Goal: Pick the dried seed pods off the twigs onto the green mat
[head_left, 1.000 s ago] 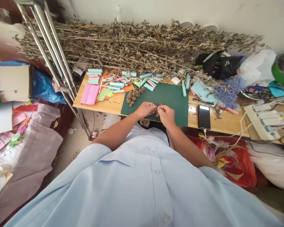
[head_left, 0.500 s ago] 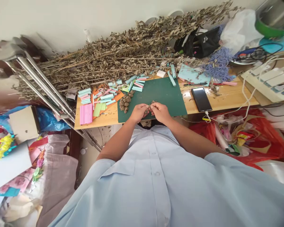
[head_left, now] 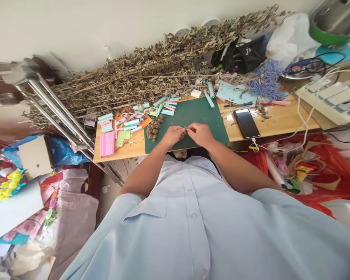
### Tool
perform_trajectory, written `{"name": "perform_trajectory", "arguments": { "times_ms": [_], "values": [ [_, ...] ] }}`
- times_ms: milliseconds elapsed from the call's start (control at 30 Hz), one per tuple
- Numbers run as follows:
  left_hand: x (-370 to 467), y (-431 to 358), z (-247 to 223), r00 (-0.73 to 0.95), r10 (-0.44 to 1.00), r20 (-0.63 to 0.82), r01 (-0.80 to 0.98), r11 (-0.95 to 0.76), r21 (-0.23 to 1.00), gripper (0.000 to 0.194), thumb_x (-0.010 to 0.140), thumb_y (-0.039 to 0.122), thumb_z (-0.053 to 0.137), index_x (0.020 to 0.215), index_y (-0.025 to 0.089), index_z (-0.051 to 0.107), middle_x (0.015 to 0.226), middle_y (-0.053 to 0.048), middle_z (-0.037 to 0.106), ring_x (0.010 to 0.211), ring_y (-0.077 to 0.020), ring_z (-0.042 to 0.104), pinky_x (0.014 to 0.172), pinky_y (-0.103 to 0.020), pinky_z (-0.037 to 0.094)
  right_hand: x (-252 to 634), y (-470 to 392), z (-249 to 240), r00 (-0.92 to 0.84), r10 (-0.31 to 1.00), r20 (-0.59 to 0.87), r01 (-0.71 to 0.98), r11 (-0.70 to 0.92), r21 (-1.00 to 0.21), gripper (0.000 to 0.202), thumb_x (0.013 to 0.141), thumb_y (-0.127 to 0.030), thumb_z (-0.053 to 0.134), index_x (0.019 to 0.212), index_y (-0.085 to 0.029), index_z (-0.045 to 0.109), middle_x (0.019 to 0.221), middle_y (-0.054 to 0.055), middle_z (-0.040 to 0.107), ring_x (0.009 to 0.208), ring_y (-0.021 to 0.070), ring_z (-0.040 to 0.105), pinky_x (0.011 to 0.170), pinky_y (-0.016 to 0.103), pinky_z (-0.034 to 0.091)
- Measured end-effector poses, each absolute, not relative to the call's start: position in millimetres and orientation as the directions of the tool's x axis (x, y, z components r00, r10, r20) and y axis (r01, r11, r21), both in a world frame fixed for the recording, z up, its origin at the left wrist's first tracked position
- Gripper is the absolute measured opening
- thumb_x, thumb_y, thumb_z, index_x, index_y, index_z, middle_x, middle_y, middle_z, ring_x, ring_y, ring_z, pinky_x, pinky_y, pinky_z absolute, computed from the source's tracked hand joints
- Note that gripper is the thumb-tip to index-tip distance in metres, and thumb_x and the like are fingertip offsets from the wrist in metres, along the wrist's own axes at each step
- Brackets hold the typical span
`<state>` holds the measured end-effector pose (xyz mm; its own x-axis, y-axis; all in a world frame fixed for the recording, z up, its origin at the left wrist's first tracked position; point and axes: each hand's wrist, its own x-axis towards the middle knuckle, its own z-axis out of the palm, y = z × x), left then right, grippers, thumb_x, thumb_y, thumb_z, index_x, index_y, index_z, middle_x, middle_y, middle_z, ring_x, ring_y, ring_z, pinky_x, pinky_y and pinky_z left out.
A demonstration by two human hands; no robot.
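Observation:
Over the front edge of a dark green cutting mat [head_left: 196, 112], my left hand [head_left: 174, 136] and my right hand [head_left: 198, 135] meet at their fingertips. Both are closed in a pinch on a small brown bit of dried leaf, mostly hidden by the fingers. To the left of my left hand, a heap of brown, crumbly clumps [head_left: 154, 128] lies on the mat. Behind the mat stretches a long pile of dried leafy stalks [head_left: 140, 74].
Rolled paper tubes [head_left: 131, 123] and a pink paper stack [head_left: 107, 144] lie left of the mat. On the right are a plugged-in phone [head_left: 246, 123], purple yarn [head_left: 266, 79] and a power strip [head_left: 329, 97]. Metal legs [head_left: 61, 112] stand at the table's left end.
The view has shifted slightly. My fingertips have drawn closer together, and the brown crumbs seen above them earlier no longer show. The heap of clumps looks unchanged.

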<state>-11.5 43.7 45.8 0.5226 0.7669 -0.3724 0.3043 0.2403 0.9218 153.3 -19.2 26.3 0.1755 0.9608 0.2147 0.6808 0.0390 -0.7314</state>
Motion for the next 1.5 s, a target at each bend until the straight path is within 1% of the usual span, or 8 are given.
{"name": "perform_trajectory", "arguments": {
  "times_ms": [200,300,433,667,867,1267,1400,1500],
  "values": [
    [-5.1,62.9,56.2,0.447,0.817,-0.363,0.48,0.123,0.869,0.035,0.092,0.039,0.059,0.068,0.014,0.065,0.048,0.001,0.047,0.043,-0.0081,0.04,0.046,-0.023,0.026,173.5,1.7,27.8,0.029,0.968,0.249,0.842,0.11,-0.527,0.016,0.091,-0.025,0.064,0.095,-0.021,0.078,0.092,0.006,0.078,0.085,0.0227,0.068,0.08,0.033,0.049],
    [-5.4,66.3,58.2,0.423,0.82,-0.386,0.474,0.163,0.866,0.037,0.093,0.042,0.059,0.068,0.015,0.064,0.046,0.002,0.045,0.041,-0.0085,0.039,0.044,-0.024,0.024,173.2,1.8,27.7,-0.067,0.975,0.213,0.885,0.156,-0.438,0.021,0.093,-0.023,0.059,0.1,-0.021,0.079,0.101,0.008,0.077,0.088,0.0227,0.068,0.079,0.032,0.048],
    [-11.6,66.2,55.4,0.429,0.785,-0.447,0.361,0.305,0.881,0.034,0.092,0.044,0.06,0.073,0.015,0.062,0.055,0.0,0.052,0.039,-0.0074,0.04,0.042,-0.023,0.022,171.0,-2.8,29.5,-0.102,0.98,0.169,0.928,0.155,-0.338,0.027,0.096,-0.022,0.054,0.105,-0.02,0.08,0.104,0.01,0.076,0.088,0.0234,0.068,0.074,0.032,0.047],
    [-27.6,61.1,48.0,0.548,0.72,-0.425,0.03,0.491,0.87,0.019,0.081,0.032,0.065,0.087,0.014,0.065,0.065,-0.004,0.06,0.044,-0.009,0.048,0.04,-0.02,0.024,173.4,-6.0,35.6,-0.002,0.986,0.165,0.899,0.074,-0.431,0.026,0.098,-0.026,0.053,0.104,-0.021,0.078,0.107,0.008,0.075,0.094,0.0232,0.067,0.08,0.032,0.048],
    [-29.5,57.8,45.4,0.568,0.704,-0.426,-0.014,0.527,0.85,0.015,0.078,0.023,0.066,0.089,0.014,0.063,0.064,-0.004,0.061,0.046,-0.0093,0.05,0.04,-0.019,0.027,167.6,-7.3,34.0,0.0,0.988,0.157,0.896,0.069,-0.438,0.021,0.095,-0.025,0.056,0.097,-0.021,0.076,0.103,0.008,0.074,0.09,0.0227,0.065,0.076,0.032,0.045],
    [-29.8,49.3,41.7,0.567,0.726,-0.389,-0.107,0.533,0.839,0.034,0.075,0.036,0.083,0.086,0.014,0.061,0.072,-0.008,0.067,0.051,-0.009,0.056,0.041,-0.018,0.026,166.1,-5.5,34.4,0.084,0.985,0.154,0.856,0.008,-0.517,0.009,0.086,-0.032,0.071,0.082,-0.024,0.071,0.087,0.003,0.073,0.08,0.0206,0.062,0.067,0.03,0.039],
    [-29.3,51.3,39.8,0.573,0.729,-0.375,-0.143,0.539,0.83,0.038,0.082,0.048,0.076,0.087,0.013,0.063,0.071,-0.009,0.067,0.051,-0.0113,0.057,0.04,-0.02,0.028,165.5,-7.7,36.6,0.109,0.985,0.135,0.847,-0.021,-0.531,0.017,0.085,-0.039,0.073,0.08,-0.024,0.069,0.082,0.002,0.072,0.076,0.0206,0.061,0.065,0.031,0.039],
    [-28.1,53.3,39.1,0.56,0.726,-0.398,-0.141,0.557,0.818,0.039,0.086,0.051,0.068,0.087,0.013,0.064,0.07,-0.01,0.067,0.05,-0.0128,0.058,0.039,-0.021,0.029,167.0,-7.5,33.1,0.111,0.985,0.132,0.844,-0.023,-0.536,0.015,0.087,-0.037,0.07,0.081,-0.023,0.071,0.08,0.003,0.071,0.074,0.0209,0.061,0.066,0.031,0.041]
  ]
}}
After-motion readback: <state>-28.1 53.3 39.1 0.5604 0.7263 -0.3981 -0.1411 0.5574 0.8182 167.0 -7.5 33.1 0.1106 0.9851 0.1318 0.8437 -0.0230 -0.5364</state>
